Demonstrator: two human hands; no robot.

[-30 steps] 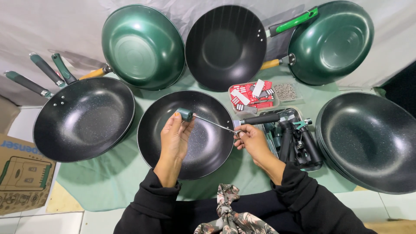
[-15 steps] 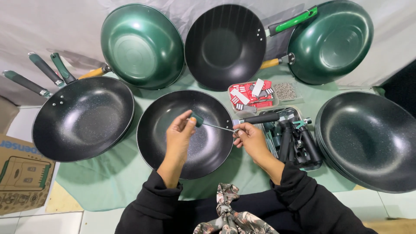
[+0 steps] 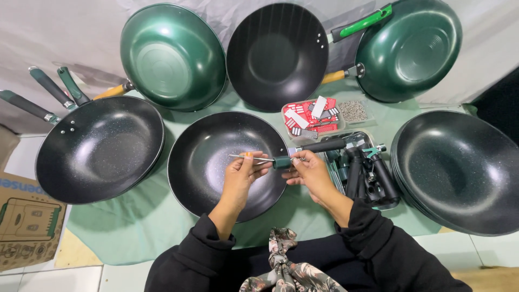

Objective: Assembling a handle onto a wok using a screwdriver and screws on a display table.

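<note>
A small screwdriver [image 3: 281, 161] with a dark green handle and a thin metal shaft lies level between my hands, shaft pointing left. My left hand [image 3: 243, 172] pinches the shaft near its middle. My right hand [image 3: 307, 170] grips the handle end. Both hover over the right part of a black speckled wok [image 3: 208, 162] on the green cloth in front of me. A black pan handle [image 3: 323, 145] sticks out from that wok's right rim, just above my right hand.
A black wok with grey handles [image 3: 100, 148] sits left and a stack of black woks [image 3: 459, 170] right. Two green woks [image 3: 170, 54] [image 3: 408, 51] and a black one [image 3: 277, 54] lean at the back. A tray of black handles [image 3: 365, 173], a box of red packets [image 3: 311, 116], screws [image 3: 352, 111], and a cardboard box [image 3: 24, 221] are nearby.
The screwdriver has been turned end for end: its green handle moved from my left hand to my right, and the shaft now points left. Both hands stayed over the wok.
</note>
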